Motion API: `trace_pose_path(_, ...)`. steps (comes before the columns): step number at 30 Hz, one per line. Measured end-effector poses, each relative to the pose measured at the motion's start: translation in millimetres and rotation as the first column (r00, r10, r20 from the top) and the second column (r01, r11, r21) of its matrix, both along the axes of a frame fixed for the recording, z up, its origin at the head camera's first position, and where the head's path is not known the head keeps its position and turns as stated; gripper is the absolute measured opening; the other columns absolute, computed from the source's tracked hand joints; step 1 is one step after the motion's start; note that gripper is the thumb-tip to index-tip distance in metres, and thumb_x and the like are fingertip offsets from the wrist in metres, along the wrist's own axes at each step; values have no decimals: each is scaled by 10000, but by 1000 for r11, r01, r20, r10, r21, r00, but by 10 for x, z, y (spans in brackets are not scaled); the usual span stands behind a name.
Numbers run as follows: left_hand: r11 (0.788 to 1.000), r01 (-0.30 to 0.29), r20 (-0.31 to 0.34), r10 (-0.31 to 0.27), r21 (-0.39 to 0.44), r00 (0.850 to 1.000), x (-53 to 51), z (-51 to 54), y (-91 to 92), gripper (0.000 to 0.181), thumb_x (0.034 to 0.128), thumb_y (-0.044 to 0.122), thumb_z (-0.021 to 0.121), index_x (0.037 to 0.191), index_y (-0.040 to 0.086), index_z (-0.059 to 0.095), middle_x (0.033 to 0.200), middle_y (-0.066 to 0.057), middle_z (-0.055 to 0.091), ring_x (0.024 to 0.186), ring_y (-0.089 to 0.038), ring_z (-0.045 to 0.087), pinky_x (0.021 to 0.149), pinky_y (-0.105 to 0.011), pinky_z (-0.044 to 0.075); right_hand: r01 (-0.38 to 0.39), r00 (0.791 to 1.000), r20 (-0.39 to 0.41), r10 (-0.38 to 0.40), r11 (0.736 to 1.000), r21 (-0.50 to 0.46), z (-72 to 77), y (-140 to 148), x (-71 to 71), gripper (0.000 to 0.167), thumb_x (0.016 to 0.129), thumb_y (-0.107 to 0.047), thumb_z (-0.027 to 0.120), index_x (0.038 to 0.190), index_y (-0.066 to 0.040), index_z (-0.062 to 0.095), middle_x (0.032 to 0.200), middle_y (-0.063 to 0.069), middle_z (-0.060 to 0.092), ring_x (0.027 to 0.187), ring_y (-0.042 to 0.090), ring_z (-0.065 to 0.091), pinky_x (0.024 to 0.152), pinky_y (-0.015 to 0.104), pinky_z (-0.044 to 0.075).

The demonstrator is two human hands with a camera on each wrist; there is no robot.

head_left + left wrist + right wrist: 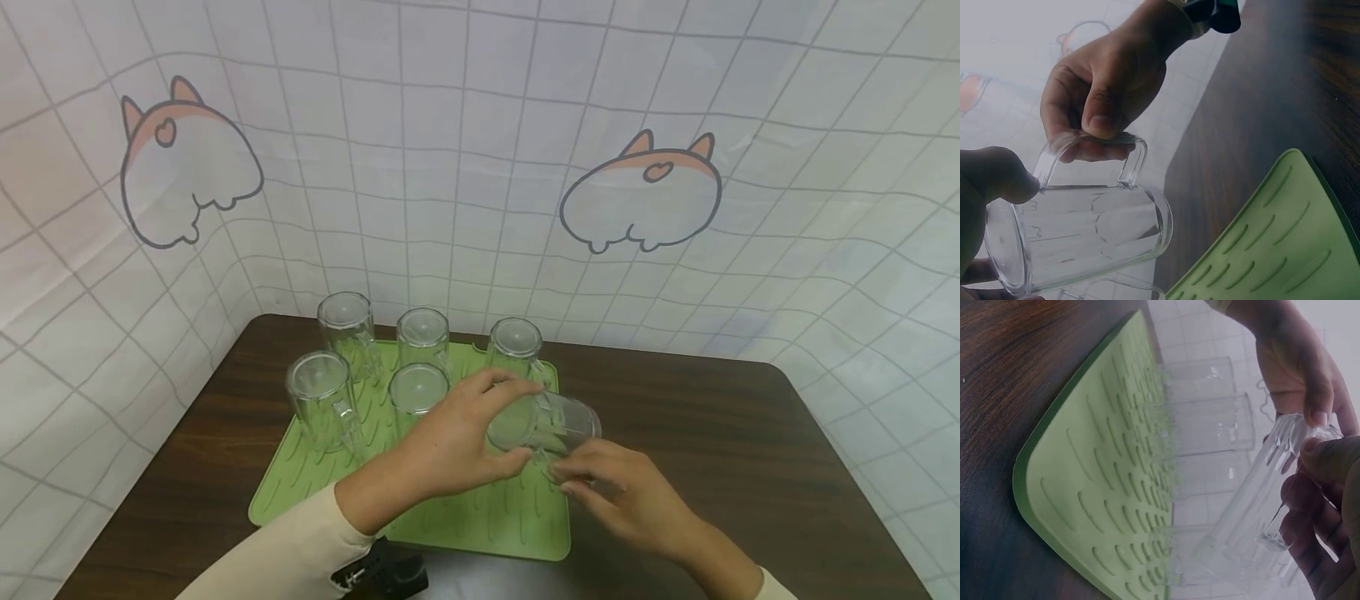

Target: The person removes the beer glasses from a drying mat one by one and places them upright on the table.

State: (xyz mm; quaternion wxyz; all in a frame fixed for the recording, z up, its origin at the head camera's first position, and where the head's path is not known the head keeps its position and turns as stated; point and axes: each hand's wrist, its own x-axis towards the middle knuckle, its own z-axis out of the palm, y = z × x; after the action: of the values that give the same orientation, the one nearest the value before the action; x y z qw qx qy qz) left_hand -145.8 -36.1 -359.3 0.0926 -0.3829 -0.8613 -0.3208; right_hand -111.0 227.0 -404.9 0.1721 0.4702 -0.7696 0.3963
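A clear glass mug (573, 419) is held on its side above the right part of a green ridged mat (517, 521). My left hand (457, 437) grips one end of it, fingers over the far side and thumb on the near side. My right hand (630, 496) pinches the handle, seen closely in the left wrist view, where the thumb presses on the handle (1138, 162). In the right wrist view the tilted mug (1244, 494) hangs apart from the mat, between the left hand (1300, 372) and the right hand (1329, 512).
Several more glass mugs stand on the mat, among them a front-left mug (321, 387), a back-left mug (345, 321) and a back-right mug (516, 337). The mat lies on a dark wooden table (697, 425). Behind hangs a white gridded cloth (450, 167) with cartoon prints.
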Motion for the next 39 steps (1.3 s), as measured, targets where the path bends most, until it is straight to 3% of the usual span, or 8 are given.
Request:
trace_pose_path(5,999,-8,-10,8,53,1000,1,-9,4,635,811,269,849,1390,198,597,1357,-50,550,1181,-214,583,926,-414,541,5,999,-41,-6,1000,-18,6,-21,-18,221,1019,-229,664,1116,-46,740,990,6,708,856,130,676,775,185,548)
trace_pose_path(10,994,-36,-28,39,100,999,-4,-21,6,627,773,238,854,1343,172,603,1313,-55,546,1124,-219,607,899,-413,551,46,984,-168,-62,994,-96,30,-40,-51,258,1021,-242,667,1087,-2,733,964,52,709,834,145,660,793,175,536)
trace_pose_path(16,981,-106,-34,113,164,993,-8,-16,-9,613,737,199,858,1295,165,607,1270,-51,538,1062,-214,618,859,-387,559,89,960,-237,-147,967,-239,106,-67,-52,328,1004,-227,697,1085,91,703,966,144,691,935,188,651,920,184,501)
trace_pose_path(21,971,-135,-5,139,199,990,2,-1,-25,608,731,192,851,1282,178,594,1276,-64,521,1026,-210,606,821,-388,558,102,949,-257,-183,949,-298,181,-97,-38,349,995,-218,712,1024,129,692,983,186,671,979,206,630,956,206,486)
trace_pose_path(26,966,-139,9,141,216,990,9,1,-35,602,731,176,840,1276,183,582,1285,-68,504,959,-188,580,768,-367,544,157,949,-216,-228,940,-302,135,-48,-36,398,993,-266,714,1043,128,691,1010,195,676,1001,186,637,961,201,483)
trace_pose_path(31,960,-150,2,154,238,988,14,-5,-44,617,716,170,842,1267,179,566,1295,-64,508,942,-174,566,756,-352,542,226,954,-125,-273,927,-300,7,41,-45,453,975,-284,739,1132,134,664,1062,212,663,923,183,661,854,198,538)
trace_pose_path(35,953,-148,-14,157,266,987,15,-16,-50,617,712,159,845,1257,172,554,1303,-59,501,916,-163,555,739,-327,542,286,956,21,-294,909,-303,-46,85,-18,443,859,-3,811,1241,115,620,1084,216,644,890,174,677,759,209,571)
trace_pose_path(39,947,-135,-18,147,291,989,17,-26,-43,617,721,153,844,1262,178,549,1316,-54,490,937,-152,561,769,-320,563,378,925,141,-352,894,-242,-75,114,18,558,759,167,784,1279,48,620,1109,175,661,888,137,690,749,214,576)
